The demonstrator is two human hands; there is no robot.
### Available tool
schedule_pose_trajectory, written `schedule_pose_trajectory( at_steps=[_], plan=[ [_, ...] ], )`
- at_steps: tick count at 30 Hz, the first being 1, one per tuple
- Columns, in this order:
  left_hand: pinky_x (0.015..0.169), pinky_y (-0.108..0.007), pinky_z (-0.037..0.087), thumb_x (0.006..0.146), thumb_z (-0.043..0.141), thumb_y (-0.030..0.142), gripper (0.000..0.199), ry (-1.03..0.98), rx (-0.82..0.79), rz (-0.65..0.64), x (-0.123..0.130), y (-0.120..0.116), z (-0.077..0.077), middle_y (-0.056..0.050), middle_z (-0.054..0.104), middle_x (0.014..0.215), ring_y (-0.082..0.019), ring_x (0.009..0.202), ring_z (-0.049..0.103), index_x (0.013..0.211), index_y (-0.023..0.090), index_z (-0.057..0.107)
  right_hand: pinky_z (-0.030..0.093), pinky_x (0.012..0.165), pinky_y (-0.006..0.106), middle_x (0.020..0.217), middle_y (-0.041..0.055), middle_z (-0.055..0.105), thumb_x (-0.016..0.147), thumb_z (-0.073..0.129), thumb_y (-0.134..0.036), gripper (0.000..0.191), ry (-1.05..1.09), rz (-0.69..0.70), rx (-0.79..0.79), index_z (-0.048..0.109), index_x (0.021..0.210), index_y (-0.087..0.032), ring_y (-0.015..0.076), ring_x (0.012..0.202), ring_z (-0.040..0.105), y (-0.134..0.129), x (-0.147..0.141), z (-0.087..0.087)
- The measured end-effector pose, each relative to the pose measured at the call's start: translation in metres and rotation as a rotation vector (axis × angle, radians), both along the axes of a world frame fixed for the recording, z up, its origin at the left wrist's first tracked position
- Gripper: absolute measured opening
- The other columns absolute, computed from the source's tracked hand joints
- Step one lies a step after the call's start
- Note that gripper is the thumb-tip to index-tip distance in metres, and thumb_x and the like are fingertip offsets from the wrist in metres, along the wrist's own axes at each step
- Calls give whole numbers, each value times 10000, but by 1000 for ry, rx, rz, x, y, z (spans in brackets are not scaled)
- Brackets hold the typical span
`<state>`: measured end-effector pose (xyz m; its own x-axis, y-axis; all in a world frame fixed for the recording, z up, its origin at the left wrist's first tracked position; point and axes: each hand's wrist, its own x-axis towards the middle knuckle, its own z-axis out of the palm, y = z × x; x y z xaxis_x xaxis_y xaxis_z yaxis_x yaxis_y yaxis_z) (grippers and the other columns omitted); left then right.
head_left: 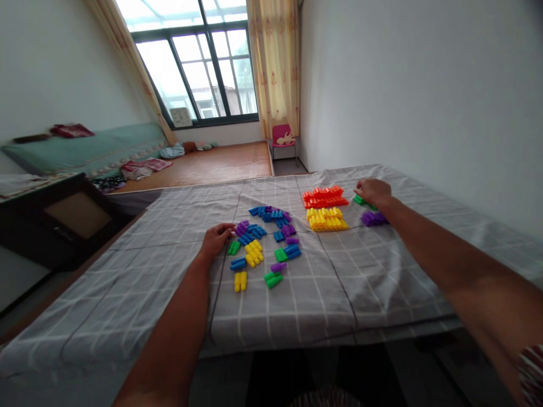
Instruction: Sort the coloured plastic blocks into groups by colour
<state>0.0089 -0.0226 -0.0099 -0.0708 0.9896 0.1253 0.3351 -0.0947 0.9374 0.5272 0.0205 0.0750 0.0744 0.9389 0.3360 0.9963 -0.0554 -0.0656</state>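
Note:
Mixed blue, purple, green and yellow pieces lie loose in a rough ring on the grey checked cloth. My left hand (217, 237) is closed at the ring's left edge, its fingertips at the purple pieces (242, 228); what it grips is too small to tell. To the right, stacked rows of orange-red pieces (324, 198) lie behind stacked yellow pieces (326, 219). My right hand (373, 191) is closed over the green pieces (359, 200), and its fingertips are partly hidden. Purple pieces (373, 219) lie just in front of it, partly behind my wrist.
The cloth-covered surface (169, 271) has its near edge by my legs. A dark cabinet (55, 220) stands at the left. Beyond are a low bed platform (220, 164), a pink chair (281, 134) with a soft toy, and a window. A white wall rises on the right.

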Motion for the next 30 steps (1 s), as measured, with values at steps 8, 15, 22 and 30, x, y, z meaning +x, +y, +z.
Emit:
schedule_pose_trajectory(
  at_steps=[8, 15, 22, 30],
  plan=[
    [566, -226, 466, 671, 673, 426, 400, -19, 7, -16, 6, -2, -1, -64, 735, 896, -155, 718, 647, 966, 157, 697, 440, 778, 263, 970, 65, 711, 861, 581, -337, 277, 153, 1063, -301, 705, 1067, -200, 170, 837, 620, -68, -157, -2],
    [598, -237, 488, 666, 679, 398, 393, -50, 23, -53, 6, -6, 0, -64, 736, 883, -149, 707, 643, 963, 142, 699, 424, 775, 320, 945, 97, 705, 819, 620, -273, 355, -136, 1160, -324, 667, 1161, -191, 235, 927, 581, -92, -215, -23],
    [615, -258, 507, 651, 698, 436, 414, -9, 38, -55, 3, -4, 2, -65, 740, 894, -170, 726, 653, 958, 160, 710, 428, 753, 293, 926, 80, 698, 779, 677, -323, 391, -73, 1118, -334, 655, 1140, -173, 210, 890, 595, -97, -223, -20],
    [622, -254, 512, 657, 678, 454, 447, 16, 1, -31, 0, -1, 3, -75, 741, 941, -179, 768, 664, 994, 162, 702, 446, 732, 254, 982, 72, 682, 731, 664, -260, 337, 178, 702, -50, 686, 1055, -170, 167, 812, 614, -30, -94, 0]
  ],
)
